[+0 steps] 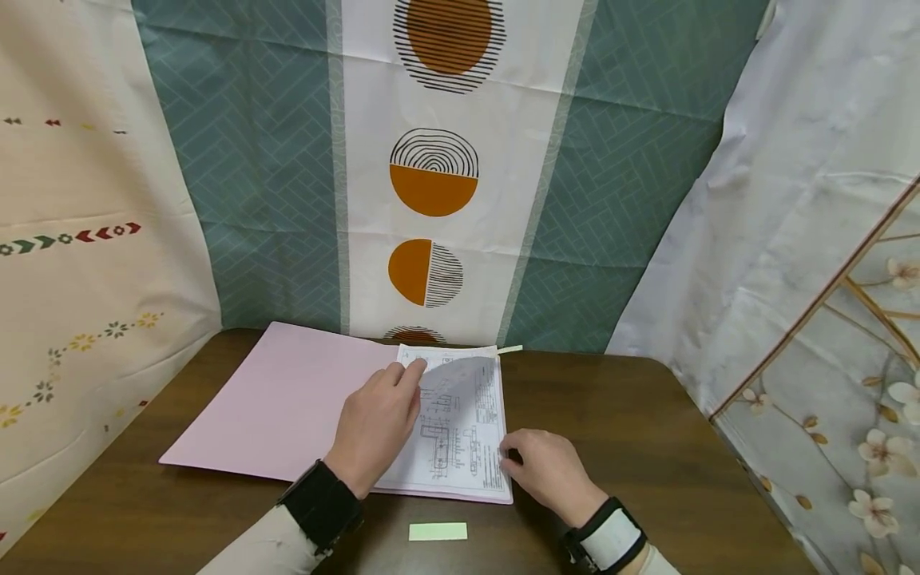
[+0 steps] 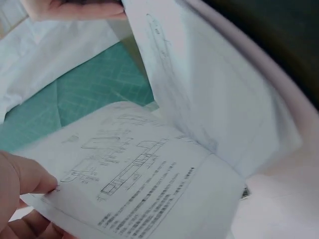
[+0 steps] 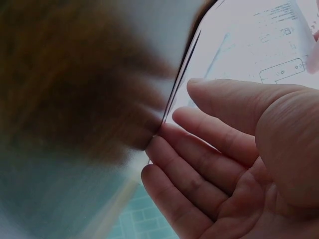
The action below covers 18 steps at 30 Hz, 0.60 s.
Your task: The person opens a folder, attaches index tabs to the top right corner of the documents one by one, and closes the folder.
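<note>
A pink folder (image 1: 287, 399) lies spread on the table, and printed sheets with technical drawings (image 1: 460, 431) are on its right side. My left hand (image 1: 381, 423) reaches over the left part of the sheets. In the left wrist view, its thumb (image 2: 37, 174) lies on a printed page (image 2: 129, 164) with fingers beneath, pinching the corner. Another leaf (image 2: 219, 84) stands raised at an angle to that page. My right hand (image 1: 549, 471) is at the sheets' right edge; in the right wrist view its fingers (image 3: 194, 169) are extended, fingertips at the stack's edge.
A pale green paper strip (image 1: 438, 532) lies on the brown table (image 1: 611, 415) in front of the folder. A pale tab (image 1: 510, 349) sticks out at the sheets' top right corner. Patterned curtains (image 1: 273, 160) hang behind and at both sides.
</note>
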Motion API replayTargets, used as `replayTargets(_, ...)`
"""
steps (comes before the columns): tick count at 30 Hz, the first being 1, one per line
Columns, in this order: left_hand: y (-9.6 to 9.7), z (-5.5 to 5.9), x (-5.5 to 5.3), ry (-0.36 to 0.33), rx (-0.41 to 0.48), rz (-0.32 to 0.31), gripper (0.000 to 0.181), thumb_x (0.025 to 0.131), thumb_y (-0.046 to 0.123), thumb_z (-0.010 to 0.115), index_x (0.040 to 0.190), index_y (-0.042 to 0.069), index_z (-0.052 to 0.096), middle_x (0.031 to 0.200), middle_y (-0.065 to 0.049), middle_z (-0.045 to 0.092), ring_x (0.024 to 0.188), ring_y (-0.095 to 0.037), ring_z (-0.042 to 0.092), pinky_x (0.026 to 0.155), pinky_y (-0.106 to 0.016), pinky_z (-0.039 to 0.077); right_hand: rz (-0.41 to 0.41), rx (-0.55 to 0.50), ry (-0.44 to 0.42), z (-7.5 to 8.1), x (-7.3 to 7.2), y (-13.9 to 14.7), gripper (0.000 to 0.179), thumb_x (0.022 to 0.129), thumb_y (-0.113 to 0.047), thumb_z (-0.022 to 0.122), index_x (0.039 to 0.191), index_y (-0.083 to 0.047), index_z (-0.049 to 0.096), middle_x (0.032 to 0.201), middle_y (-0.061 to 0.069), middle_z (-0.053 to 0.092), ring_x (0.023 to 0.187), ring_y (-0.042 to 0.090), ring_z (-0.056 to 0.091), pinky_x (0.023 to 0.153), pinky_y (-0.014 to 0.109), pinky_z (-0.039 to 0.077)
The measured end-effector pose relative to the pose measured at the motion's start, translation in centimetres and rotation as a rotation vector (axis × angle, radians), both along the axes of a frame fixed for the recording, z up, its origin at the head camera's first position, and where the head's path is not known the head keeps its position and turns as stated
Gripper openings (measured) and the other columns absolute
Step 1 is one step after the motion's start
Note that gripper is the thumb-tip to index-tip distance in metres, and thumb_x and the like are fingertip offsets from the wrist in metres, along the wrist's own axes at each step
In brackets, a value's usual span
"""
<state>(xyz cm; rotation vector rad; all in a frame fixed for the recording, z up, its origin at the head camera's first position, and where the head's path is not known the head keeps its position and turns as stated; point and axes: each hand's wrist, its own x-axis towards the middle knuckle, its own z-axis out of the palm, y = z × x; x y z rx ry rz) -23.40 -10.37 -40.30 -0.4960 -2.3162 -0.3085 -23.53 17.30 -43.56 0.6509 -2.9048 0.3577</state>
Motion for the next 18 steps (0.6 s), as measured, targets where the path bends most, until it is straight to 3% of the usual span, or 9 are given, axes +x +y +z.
replayTargets(4, -0.1, 0.2, 0.4, -0.029, -0.044, -0.009, 0.085, 0.093, 0.007, 0.086, 0.166, 0.029, 0.050, 0.081, -0.003, 0.054, 0.060, -0.013, 0.040, 0.052, -0.025, 0.038, 0.001, 0.000, -0.004, 0.0, 0.0, 0.0, 0.014, 0.091, -0.017, 0.092, 0.102, -0.013, 0.085, 0.104, 0.002, 0.080, 0.083, 0.015, 0.066, 0.081, 0.043, 0.061)
replayTargets(8, -1.3, -0.3, 1.4, -0.005, -0.112, -0.009, 0.110, 0.089, 0.008, 0.089, 0.173, 0.047, 0.031, 0.076, -0.002, 0.043, 0.056, -0.013, 0.030, 0.051, -0.026, 0.031, 0.007, 0.008, -0.003, 0.1, 0.0, -0.1, 0.013, 0.092, -0.018, 0.091, 0.103, -0.013, 0.085, 0.105, 0.002, 0.080, 0.083, 0.014, 0.066, 0.080, 0.042, 0.060)
replayTargets(13, -3.4, -1.1, 2.8, 0.036, -0.169, -0.012, 0.114, 0.084, 0.007, 0.093, 0.173, 0.047, 0.033, 0.073, -0.003, 0.041, 0.053, -0.013, 0.027, 0.049, -0.026, 0.029, -0.001, 0.012, -0.004, 0.1, 0.0, -0.2, 0.013, 0.092, -0.018, 0.091, 0.103, -0.014, 0.085, 0.105, 0.002, 0.080, 0.083, 0.014, 0.065, 0.079, 0.041, 0.059)
replayTargets(18, -5.3, -1.9, 4.1, -0.012, -0.209, 0.049, 0.103, 0.080, 0.008, 0.096, 0.167, 0.034, 0.048, 0.069, -0.004, 0.045, 0.052, -0.012, 0.029, 0.049, -0.026, 0.031, -0.014, 0.006, -0.023, 0.2, 0.2, -0.2, 0.014, 0.092, -0.017, 0.092, 0.103, -0.013, 0.085, 0.105, 0.002, 0.080, 0.082, 0.014, 0.064, 0.078, 0.041, 0.058)
